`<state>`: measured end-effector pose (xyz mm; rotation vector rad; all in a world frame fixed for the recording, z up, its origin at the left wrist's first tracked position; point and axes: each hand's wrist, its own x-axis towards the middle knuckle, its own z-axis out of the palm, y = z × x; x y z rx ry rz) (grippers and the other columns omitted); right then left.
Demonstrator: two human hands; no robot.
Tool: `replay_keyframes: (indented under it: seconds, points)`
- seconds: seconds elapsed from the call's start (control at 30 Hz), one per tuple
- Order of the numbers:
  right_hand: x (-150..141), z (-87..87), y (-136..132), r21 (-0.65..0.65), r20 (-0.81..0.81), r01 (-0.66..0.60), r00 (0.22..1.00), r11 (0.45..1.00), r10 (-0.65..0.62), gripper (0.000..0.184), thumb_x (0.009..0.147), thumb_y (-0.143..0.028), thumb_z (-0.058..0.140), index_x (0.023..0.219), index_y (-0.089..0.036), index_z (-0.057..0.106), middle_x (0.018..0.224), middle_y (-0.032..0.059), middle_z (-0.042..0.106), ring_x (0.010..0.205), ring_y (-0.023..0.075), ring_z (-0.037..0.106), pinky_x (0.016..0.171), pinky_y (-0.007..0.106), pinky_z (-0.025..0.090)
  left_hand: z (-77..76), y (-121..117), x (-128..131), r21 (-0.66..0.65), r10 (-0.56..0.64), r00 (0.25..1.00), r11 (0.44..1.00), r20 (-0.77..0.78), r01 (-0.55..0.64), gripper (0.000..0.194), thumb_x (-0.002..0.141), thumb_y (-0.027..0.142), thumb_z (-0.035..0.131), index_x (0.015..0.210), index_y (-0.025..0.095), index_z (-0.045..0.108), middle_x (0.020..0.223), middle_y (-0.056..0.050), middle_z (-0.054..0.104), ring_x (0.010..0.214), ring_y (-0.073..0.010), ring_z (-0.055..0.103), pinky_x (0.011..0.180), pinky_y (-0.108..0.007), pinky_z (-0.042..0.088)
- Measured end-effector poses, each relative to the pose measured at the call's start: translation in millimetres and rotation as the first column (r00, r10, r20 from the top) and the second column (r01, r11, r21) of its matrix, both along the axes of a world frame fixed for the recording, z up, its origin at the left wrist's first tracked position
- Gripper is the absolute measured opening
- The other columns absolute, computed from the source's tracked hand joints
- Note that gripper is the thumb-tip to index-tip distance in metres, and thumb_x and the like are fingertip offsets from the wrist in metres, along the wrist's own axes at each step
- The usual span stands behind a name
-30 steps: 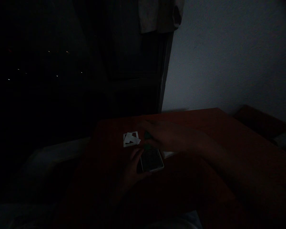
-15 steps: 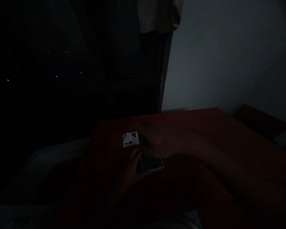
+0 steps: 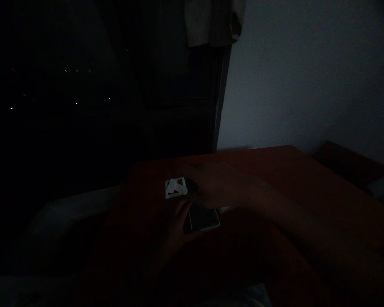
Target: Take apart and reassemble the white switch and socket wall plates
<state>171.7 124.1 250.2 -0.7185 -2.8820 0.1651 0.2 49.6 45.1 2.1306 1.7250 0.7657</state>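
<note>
The room is very dim. My left hand (image 3: 177, 230) has thumb and fingers around the near left side of a flat, dark rectangular object with a pale edge (image 3: 205, 219), lying on the reddish-brown table (image 3: 259, 157). Just above it, my right hand (image 3: 216, 183) reaches in from the right, fingers curled by a small dark flat piece (image 3: 191, 186) that it seems to grip. Left of that piece lies a white square frame with white strips across it (image 3: 176, 188). A pale sliver (image 3: 225, 209) shows under my right hand. Its kind is too dark to tell.
A dark window or door (image 3: 166, 123) with small points of light stands behind the table. Cloth (image 3: 211, 23) hangs at its top. A pale wall (image 3: 301, 76) rises to the right, with another brown surface (image 3: 348, 164) beside the table.
My right hand has shifted slightly upward, and a pale sliver now shows below it. The white strips on the frame sit a little differently. My left hand stays in place.
</note>
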Motion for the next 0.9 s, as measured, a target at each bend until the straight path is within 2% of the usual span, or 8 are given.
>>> replay_keyframes:
  seconds: [0.13, 0.23, 0.37, 0.47, 0.57, 0.67, 0.77, 0.9]
  points:
    - [-8, -9.1, 1, 0.157, -0.009, 0.238, 0.971, 0.958, -0.24, 0.036, 0.094, -0.045, 0.04, 0.094, -0.016, 0.062, 0.085, 0.0125, 0.071, 0.075, 0.027, 0.067, 0.058, 0.032, 0.04, -7.1, 0, -1, 0.001, 0.007, 1.0, 1.0, 0.027, -0.007, 0.084, 0.068, 0.039, 0.077, 0.141, 0.025, 0.037, 0.147, -0.012, 0.037, 0.133, -0.033, 0.039, 0.107, -0.047, 0.036]
    - [-7, -11.8, 5, 0.028, -0.059, 0.092, 0.994, 0.995, -0.09, 0.029, 0.091, -0.033, 0.047, 0.113, -0.017, 0.056, 0.096, 0.0106, 0.07, 0.08, 0.0236, 0.066, 0.06, 0.029, 0.041, -9.4, 0, -3, -0.002, 0.007, 1.0, 1.0, 0.011, -0.007, 0.085, 0.067, 0.04, 0.078, 0.14, 0.026, 0.039, 0.146, -0.011, 0.039, 0.132, -0.034, 0.039, 0.107, -0.049, 0.037]
    - [0, -11.4, 8, -0.229, -0.133, -0.118, 0.987, 0.966, 0.089, 0.057, 0.079, -0.025, 0.061, 0.131, -0.017, 0.04, 0.106, 0.0081, 0.067, 0.086, 0.0183, 0.064, 0.062, 0.024, 0.041, -2.3, 0, -2, -0.021, 0.007, 1.0, 1.0, -0.002, -0.007, 0.084, 0.067, 0.042, 0.078, 0.14, 0.026, 0.039, 0.144, -0.011, 0.041, 0.132, -0.0352, 0.039, 0.107, -0.051, 0.035]
    - [-2, -12.4, 5, -0.077, -0.101, 0.051, 0.993, 0.996, -0.059, 0.037, 0.088, -0.042, 0.051, 0.117, -0.019, 0.052, 0.095, 0.0079, 0.069, 0.08, 0.0204, 0.065, 0.061, 0.027, 0.039, 4.1, 0, 0, -0.046, 0.004, 1.0, 0.999, -0.003, -0.004, 0.082, 0.068, 0.04, 0.077, 0.139, 0.023, 0.041, 0.144, -0.014, 0.041, 0.131, -0.0351, 0.04, 0.107, -0.05, 0.036]
    - [-3, -13.6, 4, 0.107, -0.052, 0.239, 0.971, 0.965, -0.234, 0.038, 0.093, -0.05, 0.04, 0.101, -0.017, 0.059, 0.082, 0.0092, 0.07, 0.071, 0.0221, 0.065, 0.057, 0.028, 0.036, 5.1, 0, 1, -0.048, -0.006, 1.0, 0.999, 0.01, 0.006, 0.082, 0.068, 0.038, 0.077, 0.139, 0.022, 0.04, 0.145, -0.014, 0.039, 0.132, -0.0346, 0.04, 0.108, -0.049, 0.036]
    - [2, -12.9, 5, 0.024, -0.07, 0.106, 0.992, 0.994, -0.105, 0.028, 0.087, -0.035, 0.051, 0.109, -0.019, 0.057, 0.093, 0.0074, 0.07, 0.075, 0.0196, 0.065, 0.056, 0.026, 0.036, 3.1, -1, 0, -0.054, -0.01, 0.999, 0.998, 0.034, 0.011, 0.083, 0.068, 0.037, 0.077, 0.14, 0.024, 0.038, 0.147, -0.013, 0.037, 0.133, -0.034, 0.038, 0.107, -0.05, 0.037]
    - [7, -11.3, 5, -0.142, -0.148, -0.071, 0.988, 0.987, 0.05, 0.044, 0.079, -0.025, 0.057, 0.122, -0.022, 0.05, 0.106, 0.0046, 0.068, 0.083, 0.0175, 0.064, 0.06, 0.025, 0.039, 3.2, -1, 1, -0.054, -0.008, 0.999, 0.999, 0.044, 0.01, 0.082, 0.069, 0.036, 0.077, 0.14, 0.024, 0.038, 0.147, -0.013, 0.037, 0.133, -0.0338, 0.039, 0.107, -0.049, 0.038]
    - [4, -10.8, 2, 0.014, -0.081, 0.156, 0.985, 0.988, -0.154, 0.033, 0.091, -0.04, 0.043, 0.11, -0.018, 0.059, 0.089, 0.0097, 0.071, 0.074, 0.0228, 0.066, 0.058, 0.03, 0.038, 4.2, -1, 1, -0.036, -0.007, 0.999, 0.999, 0.051, 0.009, 0.082, 0.067, 0.034, 0.078, 0.139, 0.022, 0.041, 0.145, -0.014, 0.04, 0.132, -0.0346, 0.04, 0.107, -0.049, 0.038]
